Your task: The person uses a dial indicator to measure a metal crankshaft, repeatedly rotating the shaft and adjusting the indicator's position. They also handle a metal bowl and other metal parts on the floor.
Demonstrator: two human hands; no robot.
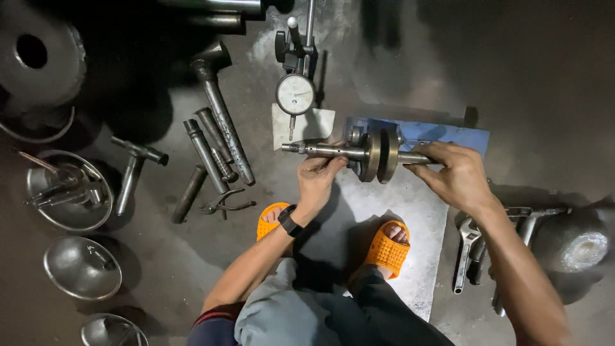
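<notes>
Both hands hold a crankshaft (371, 152) level above a grey sheet (397, 218) on the floor. The left hand (318, 178) clasps its left shaft end from beneath; the right hand (453, 173) pinches the right end. A dial gauge (295, 94) stands just beyond, steel rods (214, 144) lie left, and wrenches (467, 247) right.

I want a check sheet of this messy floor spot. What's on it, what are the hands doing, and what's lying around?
Surface: dark concrete floor with a pale grey mat on it.
Job's things: steel crankshaft with two round discs, lying level under a round dial gauge.
Clutter: steel rods, pliers, metal bowls, wrenches.
Grips: left hand holds the shaft's left end; right hand holds its right end.
Cables: nothing seen.
Surroundings: orange sandals, a blue board.
</notes>
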